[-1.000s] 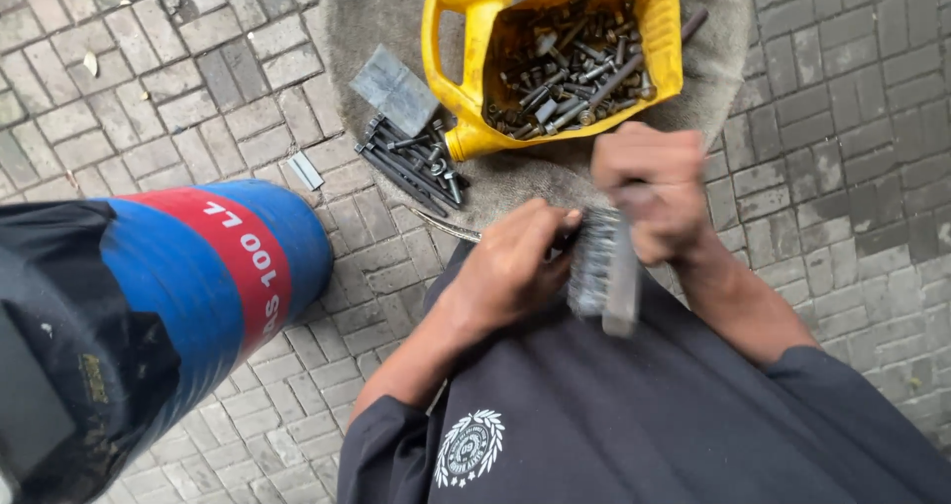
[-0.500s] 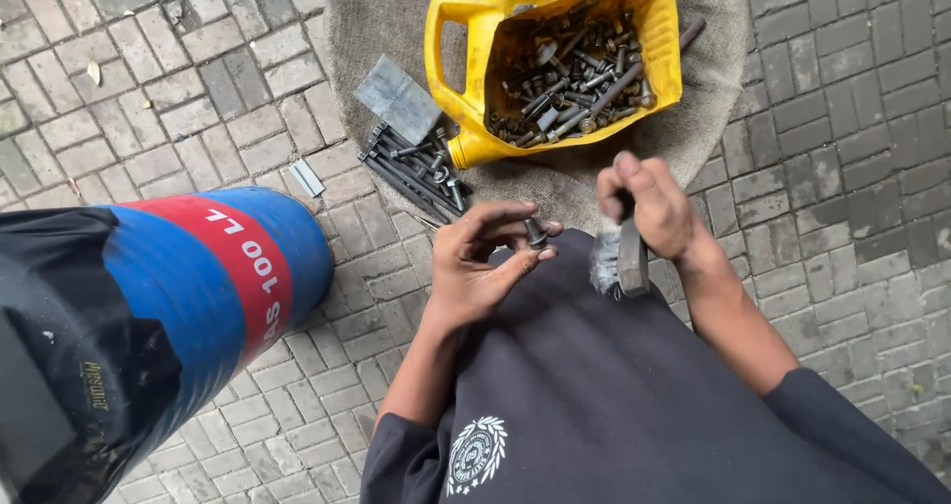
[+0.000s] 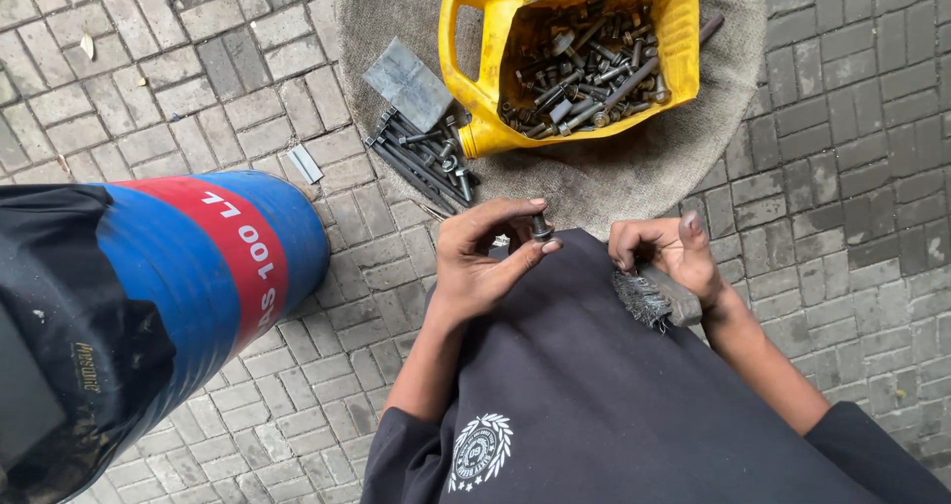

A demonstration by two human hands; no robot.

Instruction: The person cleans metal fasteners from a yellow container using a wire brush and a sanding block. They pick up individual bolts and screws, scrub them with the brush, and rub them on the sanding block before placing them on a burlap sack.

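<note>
My left hand (image 3: pixel 482 253) pinches a short dark bolt (image 3: pixel 541 229) between thumb and fingertips, held above my dark-clad lap. My right hand (image 3: pixel 670 251) grips a wire brush (image 3: pixel 654 300) by its handle; the bristles point left and rest against my lap. The brush is apart from the bolt, a hand's width to its right. A cut-open yellow jug (image 3: pixel 474 39) full of dark bolts and nuts lies on a round burlap mat (image 3: pixel 614 177) just beyond my hands.
A blue drum (image 3: pixel 188 276) with a red band and a black cover stands at my left. Several long bolts (image 3: pixel 421 157) and a grey metal plate (image 3: pixel 408 83) lie on the mat's left side. A small metal strip (image 3: pixel 305 163) lies on the paving bricks.
The brushing stopped. My right hand lowered the wire brush away to the right onto my lap, and my left hand turned the bolt up between its fingertips.
</note>
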